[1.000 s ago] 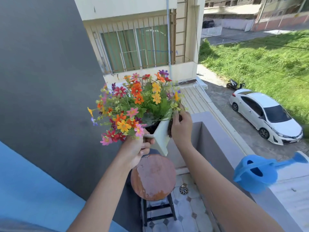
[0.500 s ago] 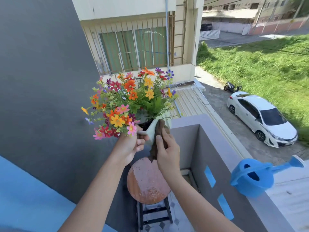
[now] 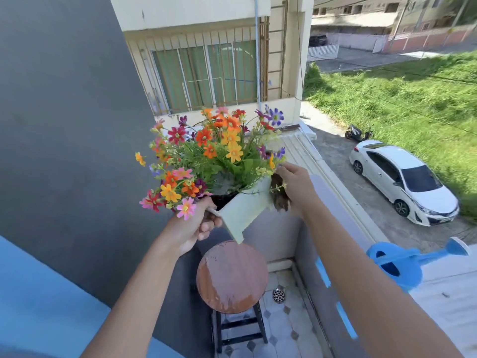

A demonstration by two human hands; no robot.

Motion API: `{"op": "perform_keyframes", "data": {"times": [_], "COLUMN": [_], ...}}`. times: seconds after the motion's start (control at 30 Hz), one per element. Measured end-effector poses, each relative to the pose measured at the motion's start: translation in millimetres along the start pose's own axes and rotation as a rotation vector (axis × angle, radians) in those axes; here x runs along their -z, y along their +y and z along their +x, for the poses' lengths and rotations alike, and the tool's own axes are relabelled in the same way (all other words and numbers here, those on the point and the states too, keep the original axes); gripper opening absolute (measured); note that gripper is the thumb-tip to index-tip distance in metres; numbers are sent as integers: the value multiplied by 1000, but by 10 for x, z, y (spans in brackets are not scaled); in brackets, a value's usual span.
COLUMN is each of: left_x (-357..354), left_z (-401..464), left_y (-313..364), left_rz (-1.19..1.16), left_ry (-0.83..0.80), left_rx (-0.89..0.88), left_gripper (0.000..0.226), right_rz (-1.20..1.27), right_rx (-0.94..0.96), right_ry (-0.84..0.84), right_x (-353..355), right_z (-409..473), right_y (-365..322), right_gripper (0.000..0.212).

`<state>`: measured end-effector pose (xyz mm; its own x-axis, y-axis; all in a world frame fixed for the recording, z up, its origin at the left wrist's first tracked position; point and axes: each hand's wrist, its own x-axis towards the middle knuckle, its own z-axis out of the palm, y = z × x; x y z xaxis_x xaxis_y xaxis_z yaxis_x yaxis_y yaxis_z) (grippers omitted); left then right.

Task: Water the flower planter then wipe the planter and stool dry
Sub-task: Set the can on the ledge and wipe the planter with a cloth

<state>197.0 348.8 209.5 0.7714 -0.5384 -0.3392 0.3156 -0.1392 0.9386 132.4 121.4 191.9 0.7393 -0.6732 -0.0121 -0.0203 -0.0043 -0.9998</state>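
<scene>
A pale green flower planter (image 3: 245,210) full of orange, yellow, red and pink flowers (image 3: 211,156) hangs tilted in the air above the stool. My left hand (image 3: 191,228) grips its near left rim. My right hand (image 3: 294,187) presses a dark brown cloth (image 3: 278,195) against the planter's right side near the rim. The round wooden stool (image 3: 232,277) stands below on dark legs, its reddish seat showing pale wet patches.
A blue watering can (image 3: 397,264) sits on the balcony ledge (image 3: 343,210) at the right. A grey wall (image 3: 64,125) rises on the left. The tiled floor has a drain (image 3: 278,295) beside the stool. Far below are a white car (image 3: 402,177) and grass.
My right hand with the cloth has moved from the planter's near face up to its right side by the rim. The planter has turned slightly in my left hand.
</scene>
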Motion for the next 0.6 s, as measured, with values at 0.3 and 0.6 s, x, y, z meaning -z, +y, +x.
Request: {"op": "perform_keyframes", "data": {"times": [0.3,0.6], "left_x": [227,186], "left_z": [55,180], "left_y": [154,56], "left_rz": [123,183], "left_ry": [20,164], "left_rx": [11,-1], "left_gripper": [30,32], "right_rz": [51,-51], "right_rx": [-231,-233], "right_ry": [-336,-321], "right_x": [191,191], "right_z": [-29,-88], "right_y": [-53,-1], "right_gripper": [41,41]}}
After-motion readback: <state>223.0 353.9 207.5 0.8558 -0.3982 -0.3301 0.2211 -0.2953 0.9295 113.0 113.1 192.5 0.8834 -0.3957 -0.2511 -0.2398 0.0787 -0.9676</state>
